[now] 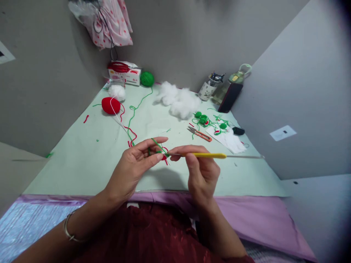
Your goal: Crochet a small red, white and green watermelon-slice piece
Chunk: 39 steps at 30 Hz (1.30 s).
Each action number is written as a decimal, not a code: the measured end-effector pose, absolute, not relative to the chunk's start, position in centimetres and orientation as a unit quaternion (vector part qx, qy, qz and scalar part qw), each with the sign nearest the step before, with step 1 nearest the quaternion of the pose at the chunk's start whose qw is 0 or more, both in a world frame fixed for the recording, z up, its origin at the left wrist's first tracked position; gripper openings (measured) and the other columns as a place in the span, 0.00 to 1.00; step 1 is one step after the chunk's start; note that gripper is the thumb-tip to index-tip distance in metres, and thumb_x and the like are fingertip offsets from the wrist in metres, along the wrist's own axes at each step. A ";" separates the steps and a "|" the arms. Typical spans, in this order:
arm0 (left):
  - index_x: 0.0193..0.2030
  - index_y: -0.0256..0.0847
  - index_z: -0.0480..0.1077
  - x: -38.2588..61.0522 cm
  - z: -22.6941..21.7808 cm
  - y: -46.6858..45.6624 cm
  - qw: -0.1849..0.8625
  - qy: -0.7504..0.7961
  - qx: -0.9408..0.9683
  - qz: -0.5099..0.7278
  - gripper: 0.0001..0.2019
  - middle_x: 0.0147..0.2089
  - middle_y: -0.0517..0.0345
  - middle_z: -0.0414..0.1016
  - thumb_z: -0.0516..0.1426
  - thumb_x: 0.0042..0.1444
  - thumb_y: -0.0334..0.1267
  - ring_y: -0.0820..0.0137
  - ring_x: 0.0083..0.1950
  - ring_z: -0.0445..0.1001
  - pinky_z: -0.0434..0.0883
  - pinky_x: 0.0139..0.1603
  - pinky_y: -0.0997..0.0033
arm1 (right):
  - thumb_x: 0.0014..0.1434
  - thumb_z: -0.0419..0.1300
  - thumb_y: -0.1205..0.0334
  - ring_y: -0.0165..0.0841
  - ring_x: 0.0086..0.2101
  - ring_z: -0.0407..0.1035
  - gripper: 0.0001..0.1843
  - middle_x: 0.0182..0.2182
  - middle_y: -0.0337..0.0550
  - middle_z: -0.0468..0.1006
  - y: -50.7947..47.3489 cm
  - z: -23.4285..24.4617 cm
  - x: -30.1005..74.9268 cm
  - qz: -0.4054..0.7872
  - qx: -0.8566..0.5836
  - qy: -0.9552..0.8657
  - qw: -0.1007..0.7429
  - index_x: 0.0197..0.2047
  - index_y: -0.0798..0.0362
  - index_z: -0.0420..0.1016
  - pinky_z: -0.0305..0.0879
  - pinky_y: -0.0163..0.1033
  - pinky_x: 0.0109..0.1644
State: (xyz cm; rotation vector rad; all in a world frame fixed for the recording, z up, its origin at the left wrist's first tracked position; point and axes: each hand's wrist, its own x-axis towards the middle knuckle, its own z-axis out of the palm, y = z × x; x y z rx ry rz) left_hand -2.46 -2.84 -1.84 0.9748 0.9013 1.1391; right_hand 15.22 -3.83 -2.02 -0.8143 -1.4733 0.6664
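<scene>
My left hand (141, 155) pinches a small red and green crochet piece (165, 157) between thumb and fingers. Green yarn (159, 145) runs over its raised index finger. In my right hand (201, 168) is a crochet hook (211, 155) with a yellow handle, gripped like a pencil and lying level. Its metal tip meets the crochet piece, though whether it passes through a stitch cannot be made out. The hook's other thin metal end points right. Red, white and green strands lead back from near my left hand to a red yarn ball (111, 105), a white one (117, 93) and a green one (147, 79).
White stuffing (179, 100) lies at the back middle. Orange-handled thread snips (200, 134), small green crochet pieces (203, 119) and white tissue (229, 138) are on the right. Behind them stand a pen cup (207, 90), a phone (230, 98) and a bottle (236, 77). Walls enclose the table (82, 164).
</scene>
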 end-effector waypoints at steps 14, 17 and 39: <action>0.58 0.45 0.82 -2.1 -1.6 -2.6 0.752 0.337 0.299 0.481 0.24 0.31 0.65 0.72 0.73 0.54 0.38 0.78 0.30 0.63 0.69 0.40 0.77 | 0.68 0.62 0.72 0.38 0.45 0.80 0.19 0.46 0.45 0.85 -3.9 -3.3 14.8 -0.018 -0.349 -0.765 0.542 0.56 0.43 0.80 0.80 0.45 0.46; 0.56 0.43 0.83 -2.3 -1.5 -2.3 0.761 0.335 0.278 0.481 0.22 0.29 0.64 0.73 0.73 0.53 0.36 0.80 0.28 0.61 0.69 0.41 0.78 | 0.72 0.58 0.69 0.34 0.36 0.78 0.14 0.38 0.42 0.84 -3.5 -2.6 14.9 0.170 -0.349 -0.674 0.628 0.50 0.44 0.83 0.78 0.43 0.39; 0.52 0.48 0.85 -2.2 -1.5 -2.3 0.735 0.344 0.329 0.482 0.17 0.38 0.61 0.82 0.72 0.54 0.36 0.73 0.42 0.75 0.68 0.52 0.74 | 0.70 0.61 0.63 0.33 0.33 0.75 0.09 0.35 0.41 0.83 -3.4 -2.0 14.8 0.305 -0.367 -0.604 0.638 0.43 0.46 0.85 0.75 0.42 0.38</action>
